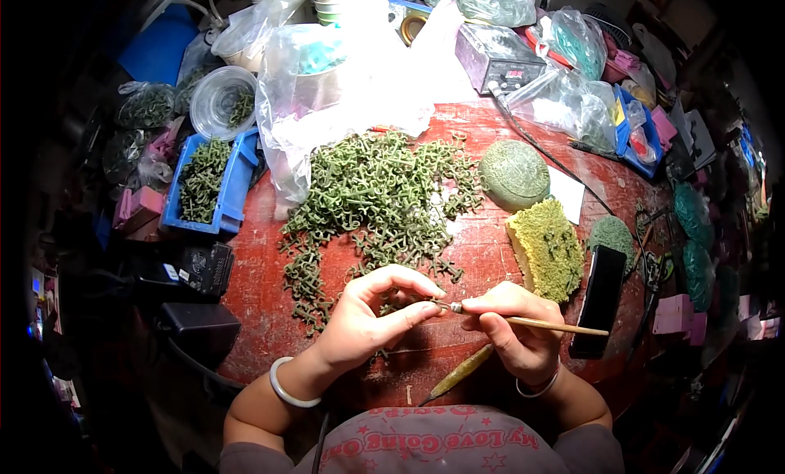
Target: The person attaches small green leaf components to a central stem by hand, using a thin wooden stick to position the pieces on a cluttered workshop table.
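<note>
The left hand (pixel 368 314), fingers curled, pinched what appeared to be a small piece (pixel 442 304) between thumb and forefinger. The right hand (pixel 527 327) was closed pen-fashion on a wooden-handled tool (pixel 564 327), tip beside the piece; contact could not be confirmed. The piece was nearer the wearer than the green pile (pixel 368 188). Good work likely required braced fingertips and light pressure.

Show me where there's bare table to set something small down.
The red tabletop is bare at left, between the blue bin, the black box and the green pieces. A narrower strip lies between those pieces and the yellow sponge. It's crowded along the back, with plastic bags and a box with a display.
</note>
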